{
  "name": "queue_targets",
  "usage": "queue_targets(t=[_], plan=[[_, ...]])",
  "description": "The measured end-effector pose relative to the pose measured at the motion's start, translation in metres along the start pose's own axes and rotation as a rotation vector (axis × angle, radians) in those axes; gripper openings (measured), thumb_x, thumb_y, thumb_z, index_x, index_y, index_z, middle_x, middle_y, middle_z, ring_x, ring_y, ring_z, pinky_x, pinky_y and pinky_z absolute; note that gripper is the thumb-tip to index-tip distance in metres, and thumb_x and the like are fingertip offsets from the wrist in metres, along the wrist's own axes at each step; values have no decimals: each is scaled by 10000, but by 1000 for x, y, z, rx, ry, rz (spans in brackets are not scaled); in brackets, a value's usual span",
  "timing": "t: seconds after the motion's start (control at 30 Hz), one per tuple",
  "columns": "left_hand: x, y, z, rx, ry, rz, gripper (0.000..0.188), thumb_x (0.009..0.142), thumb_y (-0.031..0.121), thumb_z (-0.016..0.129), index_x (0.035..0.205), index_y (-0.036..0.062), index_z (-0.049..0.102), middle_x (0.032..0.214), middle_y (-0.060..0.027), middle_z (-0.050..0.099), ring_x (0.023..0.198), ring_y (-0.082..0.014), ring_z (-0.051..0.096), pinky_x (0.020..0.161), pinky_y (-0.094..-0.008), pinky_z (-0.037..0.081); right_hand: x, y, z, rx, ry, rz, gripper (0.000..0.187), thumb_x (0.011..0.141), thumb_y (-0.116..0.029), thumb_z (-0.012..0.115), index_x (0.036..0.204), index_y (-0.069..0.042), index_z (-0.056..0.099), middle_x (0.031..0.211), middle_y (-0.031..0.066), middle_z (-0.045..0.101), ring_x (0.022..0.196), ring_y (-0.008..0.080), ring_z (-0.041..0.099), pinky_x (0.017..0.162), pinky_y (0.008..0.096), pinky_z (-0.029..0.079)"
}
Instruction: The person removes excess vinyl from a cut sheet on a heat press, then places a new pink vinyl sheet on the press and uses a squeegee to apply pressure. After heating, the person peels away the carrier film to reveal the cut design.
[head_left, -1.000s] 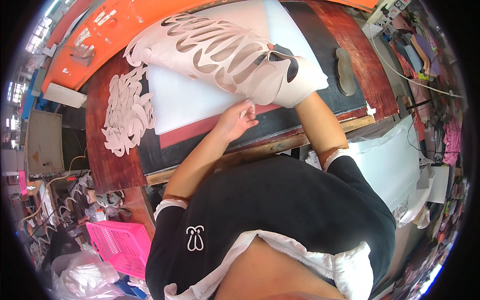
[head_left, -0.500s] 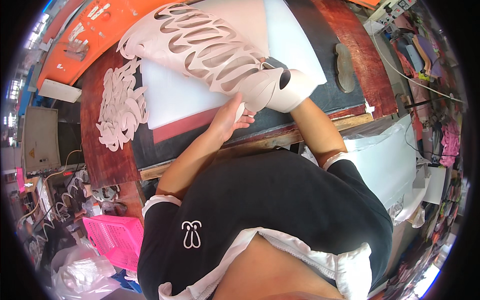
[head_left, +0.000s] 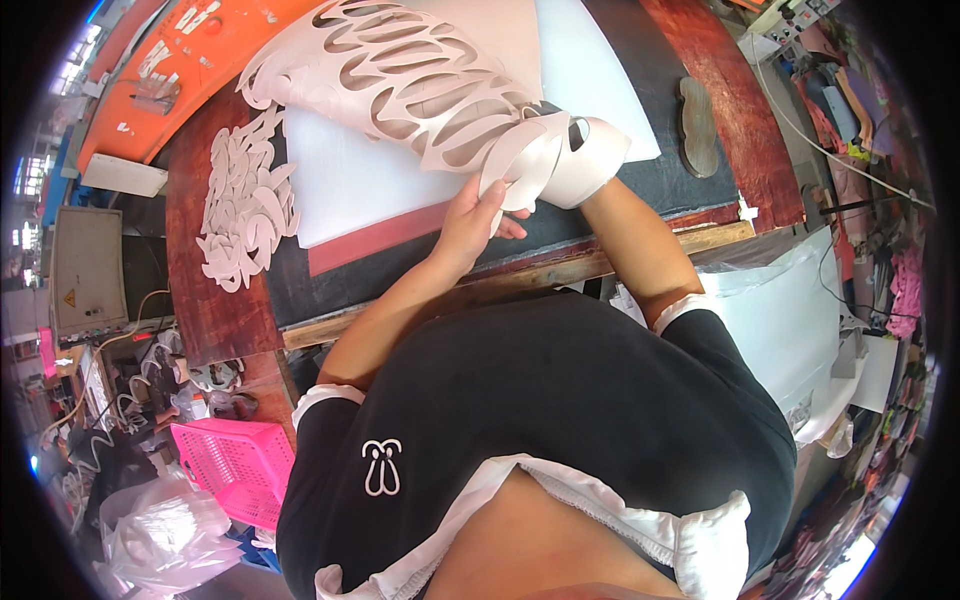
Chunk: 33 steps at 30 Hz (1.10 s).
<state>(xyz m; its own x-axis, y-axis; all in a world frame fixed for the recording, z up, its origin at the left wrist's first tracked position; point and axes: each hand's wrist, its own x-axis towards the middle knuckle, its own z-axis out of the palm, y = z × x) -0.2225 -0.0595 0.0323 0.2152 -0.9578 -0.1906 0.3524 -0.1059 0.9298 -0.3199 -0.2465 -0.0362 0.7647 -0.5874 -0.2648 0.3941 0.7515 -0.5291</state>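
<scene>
A pale pink sheet of leather-like material (head_left: 300,90), punched with several rows of curved openings, lies across the work surface. Its near right end is folded up in a curl over my right hand, which it hides; only the right forearm shows below the fold. Between the thumb and fingers of my left hand (head_left: 478,222) is a curved cut piece (head_left: 522,155) of the same pink material, at the near edge of the sheet. Under the sheet is a white board (head_left: 350,195).
A heap of pink cut pieces (head_left: 245,195) lies at the left on the reddish-brown table (head_left: 190,310). A dark sole-shaped block (head_left: 696,128) rests at the right. An orange machine panel (head_left: 190,70) rises at far left; a pink plastic basket (head_left: 235,465) stands lower left.
My left hand has shifted slightly right, and a curved piece now stands more upright at its fingers. The sheet's folded end has lifted and turned a little. The whole view has moved slightly.
</scene>
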Motion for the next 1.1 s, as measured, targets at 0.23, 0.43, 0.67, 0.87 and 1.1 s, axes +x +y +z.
queue_targets(t=[0.23,0.43,0.67,0.87,1.1], plan=[[-18,23,18,372,155,335,268,952,196,471,1081,-24,550,746,-72,616,558,-102,565,521,-216,469,-3,-1,26,-55,-105,67,208,894,-211,548,977,-30,607,819,96,644,648,198,615,569,305,505],[-38,86,2,376,219,469,251,937,166,502,1092,-17,578,754,-60,616,534,-89,545,497,-219,455,2,-6,49,-160,-273,171,205,893,-204,546,982,-28,602,825,93,640,657,195,612,576,301,503],[-77,121,-83,360,647,598,329,933,227,518,1065,-74,511,779,-141,615,510,-142,562,523,-265,482,22,-31,25,-145,-162,45,202,892,-196,544,988,-26,597,831,90,635,667,192,609,584,297,502],[-50,117,-234,612,766,167,307,934,224,492,1143,5,537,649,-65,580,482,-115,532,509,-250,473,61,-68,-3,-197,4,-135,200,891,-189,543,994,-24,592,837,87,631,676,189,607,591,294,500],[-49,79,-275,1806,1213,-241,437,846,347,597,1150,38,543,992,-170,605,943,-293,592,795,-404,466,83,-84,-20,-268,94,-201,198,890,-181,541,999,-22,586,844,83,626,686,186,604,600,290,499]])
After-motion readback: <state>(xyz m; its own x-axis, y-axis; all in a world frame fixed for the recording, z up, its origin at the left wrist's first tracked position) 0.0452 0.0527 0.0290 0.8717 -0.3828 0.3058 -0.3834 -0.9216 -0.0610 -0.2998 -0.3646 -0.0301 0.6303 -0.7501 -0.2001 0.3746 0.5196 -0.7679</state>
